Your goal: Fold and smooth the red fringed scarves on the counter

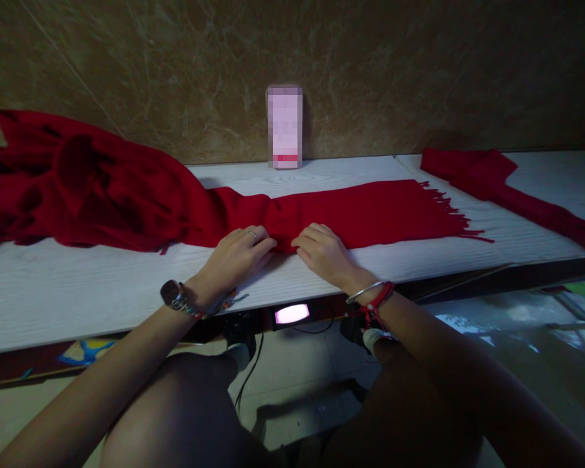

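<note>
A red scarf (370,211) lies along the white table, its fringed end pointing right. My left hand (246,250) has its fingers curled on the scarf's near edge, gripping the cloth. Just to the right, my right hand (324,253) pinches the same edge, with a short stretch of cloth between the two hands. Left of my hands the scarf runs into a bunched heap of red cloth (127,188); where one ends and the other begins I cannot tell. The fingertips of both hands are partly hidden.
A phone (285,127) leans upright against the brown marbled wall (394,71) behind the white table (102,286). Another strip of red cloth (472,172) lies at the right. Below the near edge are a lit panel (292,314), a dark cable (250,370) and my knees.
</note>
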The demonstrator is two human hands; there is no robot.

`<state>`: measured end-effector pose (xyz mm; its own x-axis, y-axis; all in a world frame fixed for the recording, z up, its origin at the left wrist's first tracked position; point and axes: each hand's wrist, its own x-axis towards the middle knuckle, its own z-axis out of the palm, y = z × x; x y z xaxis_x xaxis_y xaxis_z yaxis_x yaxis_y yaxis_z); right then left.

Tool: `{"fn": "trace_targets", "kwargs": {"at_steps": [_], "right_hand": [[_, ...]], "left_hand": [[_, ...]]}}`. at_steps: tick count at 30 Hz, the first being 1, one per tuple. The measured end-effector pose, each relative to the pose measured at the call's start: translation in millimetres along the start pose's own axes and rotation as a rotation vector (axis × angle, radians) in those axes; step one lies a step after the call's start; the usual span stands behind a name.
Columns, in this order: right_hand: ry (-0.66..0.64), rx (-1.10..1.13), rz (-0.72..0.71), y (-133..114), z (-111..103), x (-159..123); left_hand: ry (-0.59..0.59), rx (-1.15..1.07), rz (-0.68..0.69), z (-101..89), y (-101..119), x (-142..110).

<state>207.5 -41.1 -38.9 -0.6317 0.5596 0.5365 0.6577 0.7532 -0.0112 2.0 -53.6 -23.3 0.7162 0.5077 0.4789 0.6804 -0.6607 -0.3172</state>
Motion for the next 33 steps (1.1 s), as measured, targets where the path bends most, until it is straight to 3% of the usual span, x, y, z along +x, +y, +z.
{"fn": "trace_targets", "kwargs": {"at_steps": [12, 18, 33], "right_hand": [[-0.091, 0.063, 0.038, 0.5, -3.7, -2.0], [-0.085, 0.119, -0.039, 5.5, -4.4, -6.5], [-0.078, 0.071, 0.042, 3.2, -4.2, -4.1]], "left_hand": [[-0.094, -0.069, 0.08, -2.2, -1.1, -0.3], [-0.103, -0.087, 0.074, -1.7, -1.8, -1.2], [-0.073, -0.162, 0.03, -0.1, -0.9, 1.7]]}}
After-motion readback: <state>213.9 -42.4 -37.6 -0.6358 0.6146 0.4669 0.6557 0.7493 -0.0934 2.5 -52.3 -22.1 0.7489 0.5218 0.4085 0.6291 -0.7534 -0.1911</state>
